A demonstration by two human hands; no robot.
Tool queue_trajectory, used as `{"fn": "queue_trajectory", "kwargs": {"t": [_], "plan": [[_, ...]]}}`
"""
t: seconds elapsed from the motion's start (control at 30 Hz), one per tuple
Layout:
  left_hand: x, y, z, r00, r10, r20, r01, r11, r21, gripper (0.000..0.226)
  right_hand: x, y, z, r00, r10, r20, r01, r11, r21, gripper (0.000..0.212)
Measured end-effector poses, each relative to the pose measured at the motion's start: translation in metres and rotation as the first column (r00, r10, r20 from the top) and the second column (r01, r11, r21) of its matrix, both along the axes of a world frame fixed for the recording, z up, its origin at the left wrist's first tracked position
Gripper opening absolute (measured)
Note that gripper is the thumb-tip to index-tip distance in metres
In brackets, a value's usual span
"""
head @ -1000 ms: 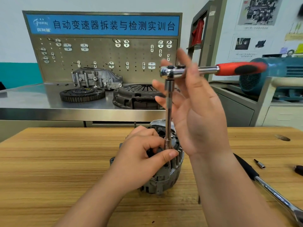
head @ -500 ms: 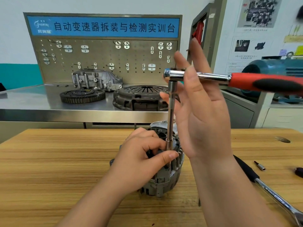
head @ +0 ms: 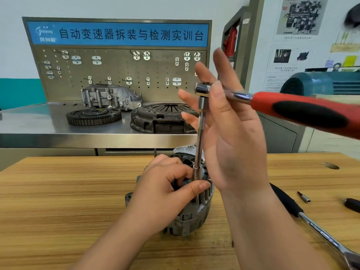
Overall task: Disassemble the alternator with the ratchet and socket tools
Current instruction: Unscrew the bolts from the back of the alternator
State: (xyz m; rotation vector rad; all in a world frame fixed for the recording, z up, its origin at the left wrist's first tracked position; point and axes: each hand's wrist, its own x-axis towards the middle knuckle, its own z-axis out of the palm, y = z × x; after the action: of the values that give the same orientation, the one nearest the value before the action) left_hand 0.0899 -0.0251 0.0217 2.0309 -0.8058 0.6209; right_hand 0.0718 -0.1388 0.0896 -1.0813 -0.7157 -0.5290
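- Wooden table: the alternator stands on it near the middle.
- At its right lie a long ratchet with black grip, a small bit and a dark object cut by the edge.
- Steel table behind carries a flywheel, a clutch cover and a housing.

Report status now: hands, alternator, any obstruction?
Left hand gripping alternator, steadying socket. Right hand open, fingers spread at ratchet head. Nothing in the way.
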Motion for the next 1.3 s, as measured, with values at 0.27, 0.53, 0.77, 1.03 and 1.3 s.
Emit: {"fn": "queue_trajectory", "kwargs": {"t": [0.27,0.53,0.77,1.03,1.3], "plan": [[-0.0010,0.0053,0.0004,0.998,-0.053,-0.034,0.053,0.998,0.015,0.027,0.0029,-0.0024,0.0001,0.992,0.060,-0.115,-0.058,0.998,0.016,0.038],[-0.0023,0.0002,0.0009,1.000,-0.010,-0.025,0.010,1.000,-0.011,0.033,0.0017,-0.0013,-0.0004,0.990,0.121,-0.076,-0.115,0.990,0.078,0.034],[-0.0009,0.0028,0.0007,0.999,-0.019,-0.043,0.019,1.000,-0.001,0.036,0.0009,0.0015,0.0002,1.000,0.016,-0.016,-0.015,0.998,0.058,0.026],[-0.0039,0.0035,0.0029,0.999,-0.043,-0.029,0.045,0.996,0.073,0.019,0.0019,-0.0041,0.0003,0.981,0.109,-0.161,-0.095,0.991,0.093,0.049],[-0.0019,-0.0004,0.0016,1.000,0.011,-0.024,-0.010,1.000,0.026,0.028,-0.0005,-0.0011,0.0005,1.000,-0.008,0.025,0.007,0.999,0.044,0.029]]}}
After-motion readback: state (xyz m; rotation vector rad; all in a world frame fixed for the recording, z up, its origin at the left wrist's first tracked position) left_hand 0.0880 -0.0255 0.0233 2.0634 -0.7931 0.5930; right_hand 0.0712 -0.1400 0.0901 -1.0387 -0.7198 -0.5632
